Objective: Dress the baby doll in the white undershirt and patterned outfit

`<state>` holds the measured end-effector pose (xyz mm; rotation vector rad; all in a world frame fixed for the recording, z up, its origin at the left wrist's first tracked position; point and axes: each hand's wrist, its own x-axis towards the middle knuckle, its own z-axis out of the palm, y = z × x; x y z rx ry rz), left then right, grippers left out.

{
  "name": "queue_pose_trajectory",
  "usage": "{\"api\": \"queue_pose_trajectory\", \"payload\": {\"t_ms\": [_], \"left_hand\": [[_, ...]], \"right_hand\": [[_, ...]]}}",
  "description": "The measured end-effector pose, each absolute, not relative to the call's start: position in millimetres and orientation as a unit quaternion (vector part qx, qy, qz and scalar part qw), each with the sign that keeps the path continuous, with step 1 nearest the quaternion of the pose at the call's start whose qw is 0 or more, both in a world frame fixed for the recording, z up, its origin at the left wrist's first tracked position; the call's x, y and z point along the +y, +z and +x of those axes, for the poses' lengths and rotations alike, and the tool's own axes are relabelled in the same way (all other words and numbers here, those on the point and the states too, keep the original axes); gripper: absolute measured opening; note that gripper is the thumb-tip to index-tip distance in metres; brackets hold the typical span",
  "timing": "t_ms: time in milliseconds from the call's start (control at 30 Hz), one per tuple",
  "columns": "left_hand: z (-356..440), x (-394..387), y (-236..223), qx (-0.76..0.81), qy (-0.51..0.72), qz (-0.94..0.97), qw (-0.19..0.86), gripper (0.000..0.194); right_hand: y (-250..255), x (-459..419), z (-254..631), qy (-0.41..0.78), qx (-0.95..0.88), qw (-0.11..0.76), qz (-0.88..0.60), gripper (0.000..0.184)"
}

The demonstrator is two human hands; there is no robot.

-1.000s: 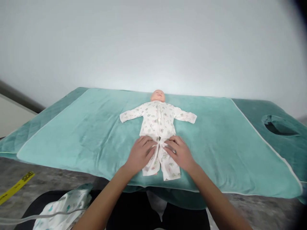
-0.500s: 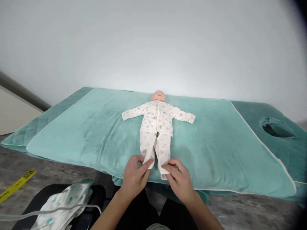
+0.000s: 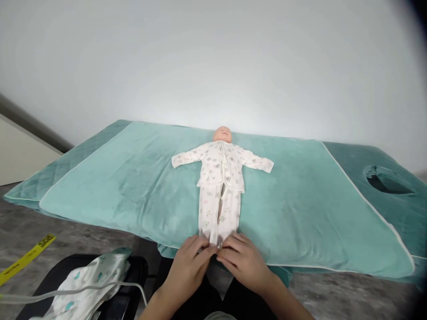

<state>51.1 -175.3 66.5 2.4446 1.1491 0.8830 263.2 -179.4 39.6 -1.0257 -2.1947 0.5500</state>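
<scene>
A baby doll [image 3: 222, 134] lies on its back on a green-covered bed [image 3: 283, 200], its head towards the wall. It wears a white printed top [image 3: 216, 165] with both sleeves spread out sideways. White printed pants [image 3: 207, 213] stretch straight down from under the top's hem. At the bed's near edge, my left hand [image 3: 191, 263] has its fingers closed on the bottom of the left-side pant leg. My right hand [image 3: 245, 263] pinches the bottom of the other leg. Both sets of fingertips nearly meet, and they hide the cuffs.
On a black chair [image 3: 135, 275] at the lower left lies a white cloth with green prints [image 3: 90, 284], crossed by a pale cable [image 3: 66, 292]. Yellow tape [image 3: 28, 258] marks the floor. The bed's right end has a face hole [image 3: 388, 181]. A wall [image 3: 213, 62] rises behind.
Both hands have moved nearer to me and closer together. The pant legs now lie straighter and longer, side by side, and the dark gap below the top's hem is no longer seen.
</scene>
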Motion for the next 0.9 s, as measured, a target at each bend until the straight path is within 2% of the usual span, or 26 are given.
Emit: {"api": "queue_pose_trajectory", "payload": {"t_ms": [100,167,267,367,433,467,567,633,733,900], "left_hand": [[32.7,-160.1,73.4,0.408,0.308,0.811,0.285,0.019],[16.8,-137.1,73.0,0.451,0.333,0.762,0.323,0.018],[-4.6,-76.7,65.4,0.556,0.374,0.683,0.29,0.02],[-18.1,3.1,55.5,0.676,0.394,0.589,0.201,0.031],[-23.1,51.8,50.0,0.74,0.371,0.539,0.158,0.04],[-24.9,71.6,47.7,0.756,0.359,0.524,0.154,0.042],[-28.7,108.5,41.6,0.775,0.333,0.515,0.151,0.044],[-31.2,118.0,37.7,0.774,0.331,0.519,0.146,0.039],[-36.3,124.6,32.1,0.758,0.362,0.523,0.144,0.031],[-44.5,144.7,26.1,0.698,0.495,0.491,0.16,0.019]], "right_hand": [[41.1,-166.4,283.1,0.281,-0.817,0.32,-0.388,0.016],[41.1,-147.0,300.5,0.299,-0.787,0.339,-0.42,0.019],[33.6,-95.7,330.6,0.25,-0.722,0.413,-0.496,0.022],[18.5,-28.7,365.2,0.156,-0.605,0.471,-0.622,0.04],[9.4,12.3,388.9,0.095,-0.515,0.452,-0.723,0.056],[6.0,29.2,400.0,0.087,-0.494,0.414,-0.759,0.058],[-0.6,64.0,425.7,0.108,-0.473,0.312,-0.817,0.056],[-4.6,77.7,436.2,0.108,-0.47,0.299,-0.824,0.052],[-11.2,95.9,446.2,0.077,-0.476,0.338,-0.808,0.046],[-13.6,129.9,457.5,0.042,-0.444,0.432,-0.784,0.034]]}}
